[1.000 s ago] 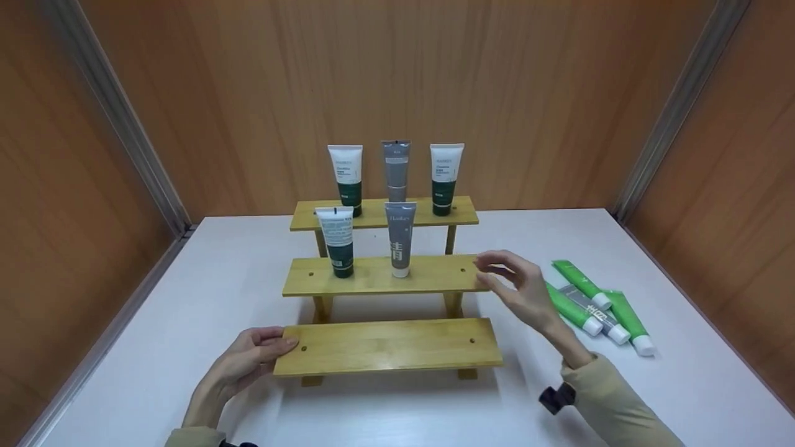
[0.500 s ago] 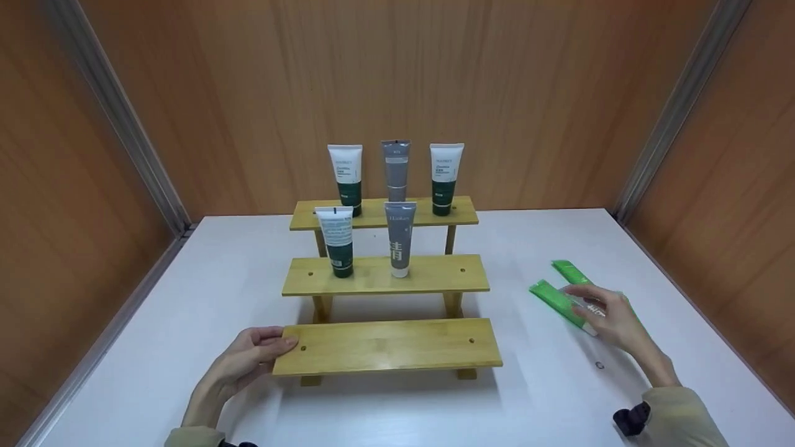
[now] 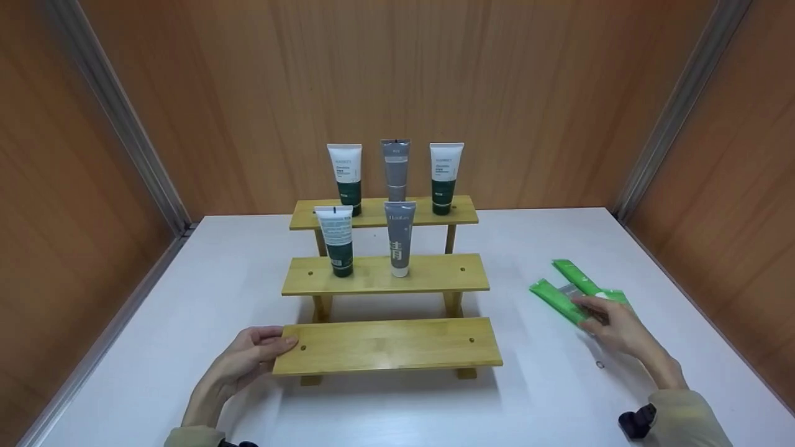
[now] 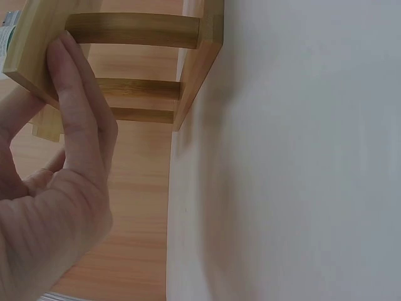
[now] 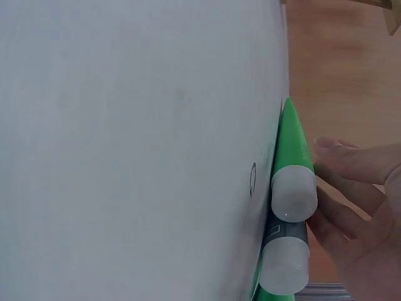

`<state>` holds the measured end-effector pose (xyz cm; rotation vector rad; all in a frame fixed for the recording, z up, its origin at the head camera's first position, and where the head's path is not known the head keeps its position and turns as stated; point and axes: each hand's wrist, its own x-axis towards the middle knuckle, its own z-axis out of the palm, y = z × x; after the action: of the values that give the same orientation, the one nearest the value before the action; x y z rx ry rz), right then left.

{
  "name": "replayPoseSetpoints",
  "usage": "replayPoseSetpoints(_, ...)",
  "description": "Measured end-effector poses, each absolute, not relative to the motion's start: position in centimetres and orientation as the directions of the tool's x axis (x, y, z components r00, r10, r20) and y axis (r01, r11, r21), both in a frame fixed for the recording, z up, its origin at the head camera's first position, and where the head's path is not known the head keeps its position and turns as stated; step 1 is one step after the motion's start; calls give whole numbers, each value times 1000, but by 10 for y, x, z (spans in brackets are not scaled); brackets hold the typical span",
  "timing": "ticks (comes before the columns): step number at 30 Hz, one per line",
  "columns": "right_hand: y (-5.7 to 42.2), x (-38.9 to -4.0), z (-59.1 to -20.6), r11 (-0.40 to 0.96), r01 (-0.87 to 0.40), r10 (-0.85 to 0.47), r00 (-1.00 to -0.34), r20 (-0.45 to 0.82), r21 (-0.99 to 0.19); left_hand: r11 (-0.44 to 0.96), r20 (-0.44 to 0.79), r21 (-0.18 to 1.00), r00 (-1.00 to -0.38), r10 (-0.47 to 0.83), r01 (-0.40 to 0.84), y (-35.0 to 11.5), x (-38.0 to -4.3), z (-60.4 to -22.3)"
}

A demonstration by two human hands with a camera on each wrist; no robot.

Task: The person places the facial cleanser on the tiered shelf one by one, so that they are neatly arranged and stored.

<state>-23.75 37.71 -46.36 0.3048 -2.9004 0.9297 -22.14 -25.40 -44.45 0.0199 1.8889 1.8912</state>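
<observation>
In the head view, my left hand grips the left end of the lowest shelf of a stepped wooden display stand. The left wrist view shows its fingertips pressed under that shelf. My right hand is at a pile of squeeze tubes on the right, thumb and fingers spread and slightly bent. In the right wrist view they sit right beside a green tube with a white cap. A grey tube lies next to it, mostly covered by the hand in the head view. Another green tube lies behind.
White-and-green tubes and a grey tube stand on the top shelf. A white-and-green tube and a grey one stand on the middle shelf. Wood panels enclose the white table.
My right hand has left the middle shelf's right end and moved right to the tube pile, then lowered slightly, covering more of the grey tube. My left hand stays in place.
</observation>
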Motion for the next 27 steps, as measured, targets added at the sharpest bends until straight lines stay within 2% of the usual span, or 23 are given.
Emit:
replayPoseSetpoints(18,378,-239,-465,766,-183,-166,-982,85,-616,60,-296,954,-885,358,-295,-254,-222,-443)
replayPoseSetpoints(27,379,-242,-466,688,-208,-193,-976,101,-695,93,-322,946,-889,325,-309,-254,-223,-444)
